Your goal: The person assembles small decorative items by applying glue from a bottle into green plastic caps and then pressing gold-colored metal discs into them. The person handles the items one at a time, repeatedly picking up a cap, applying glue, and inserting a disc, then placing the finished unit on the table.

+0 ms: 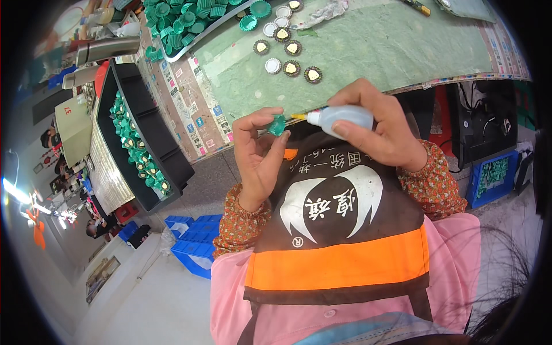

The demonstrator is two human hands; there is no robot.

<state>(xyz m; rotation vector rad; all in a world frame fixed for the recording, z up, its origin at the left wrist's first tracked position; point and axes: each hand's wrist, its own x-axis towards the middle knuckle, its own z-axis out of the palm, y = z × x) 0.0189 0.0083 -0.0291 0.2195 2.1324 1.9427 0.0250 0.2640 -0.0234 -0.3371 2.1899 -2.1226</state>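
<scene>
My left hand [256,152] pinches a small green fluted cup [277,125] between thumb and fingers, just past the table's near edge. Wrapped round a translucent white squeeze bottle [348,119] is my right hand [379,123]. The bottle lies tilted on its side, and its yellow nozzle tip [296,116] points left, close beside the cup. Whether the tip touches the cup I cannot tell. On the green table cover ahead lie several dark fluted discs with cream centres [291,68] and a few white discs [272,66].
A tray [198,35] heaped with green fluted cups stands at the far left of the table [368,52]. Left of the table, a black bin [146,109] holds green pieces with cream centres. Blue crates [198,241] sit on the floor; another blue crate [493,179] is at right.
</scene>
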